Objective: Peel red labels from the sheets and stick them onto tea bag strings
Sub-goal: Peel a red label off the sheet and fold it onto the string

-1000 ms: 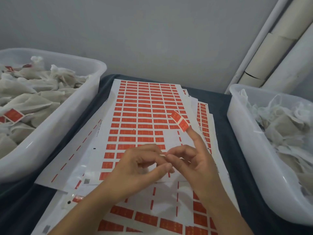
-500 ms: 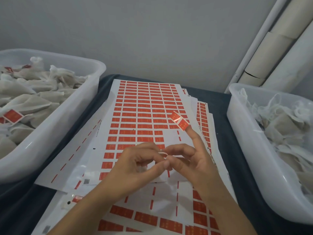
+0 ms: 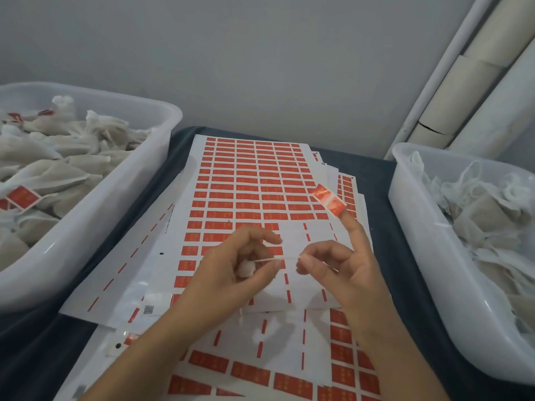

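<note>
Compared with the frame half a second earlier, the two hands have drawn apart. The thin white tea bag string [image 3: 285, 258] is now stretched taut and roughly level between them; before, the fingertips met and no free span of string showed.

The left hand [image 3: 231, 273] pinches the left end of the string between thumb and forefinger, and a small white bunched part of the tea bag [image 3: 246, 269] shows inside its curled fingers. The right hand [image 3: 344, 270] pinches the right end between thumb and middle finger. Its forefinger is raised and extended, with a peeled red rectangular label [image 3: 330, 200] stuck to the fingertip, above and to the right of the string. The label remains on the fingertip as before.

Both hands hover over the white sheets of red labels [image 3: 254, 180], which overlap on the dark blue cloth-covered table [image 3: 379, 175]. The lower rows of the top sheet are already stripped.

The left translucent plastic bin [image 3: 121, 198], which holds labelled tea bags, borders the sheets closely. The right translucent plastic bin [image 3: 411, 215], which holds tea bags, stands just beside the right hand across a narrow strip of cloth. Open room lies over the sheets ahead of the hands.
</note>
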Tool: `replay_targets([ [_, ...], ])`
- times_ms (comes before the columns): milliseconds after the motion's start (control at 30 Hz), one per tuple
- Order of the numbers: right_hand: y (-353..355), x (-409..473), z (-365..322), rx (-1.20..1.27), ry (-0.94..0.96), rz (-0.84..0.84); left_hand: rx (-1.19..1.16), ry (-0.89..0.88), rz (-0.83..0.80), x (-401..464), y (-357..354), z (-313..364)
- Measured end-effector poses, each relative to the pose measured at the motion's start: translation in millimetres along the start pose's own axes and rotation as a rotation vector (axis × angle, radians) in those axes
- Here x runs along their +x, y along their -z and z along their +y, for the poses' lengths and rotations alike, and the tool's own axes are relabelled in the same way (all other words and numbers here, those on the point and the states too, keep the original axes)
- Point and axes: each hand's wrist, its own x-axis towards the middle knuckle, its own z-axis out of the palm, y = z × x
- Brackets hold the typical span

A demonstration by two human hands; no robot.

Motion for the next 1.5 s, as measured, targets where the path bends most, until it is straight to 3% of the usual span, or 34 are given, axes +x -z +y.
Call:
replay_targets([
  [133,1,0,0,-0.016,0.007,0.019,0.076,-0.002,-0.025,3,0,2],
  [533,-6,0,2,-0.098,0.008,-0.006,-0.091,0.172,0.011,5,1,1],
  [733,9,-1,-5,-0.072,-0.041,0.198,-0.024,0.179,0.108,7,2,-6],
  [1000,-10,-3,6,-0.429,0.152,-0.2,0.048,0.131,-0.023,6,1,-6],
  [1500,-10,-5,14,-0.517,0.135,-0.225,0.049,0.177,-0.066,5,0,-1],
])
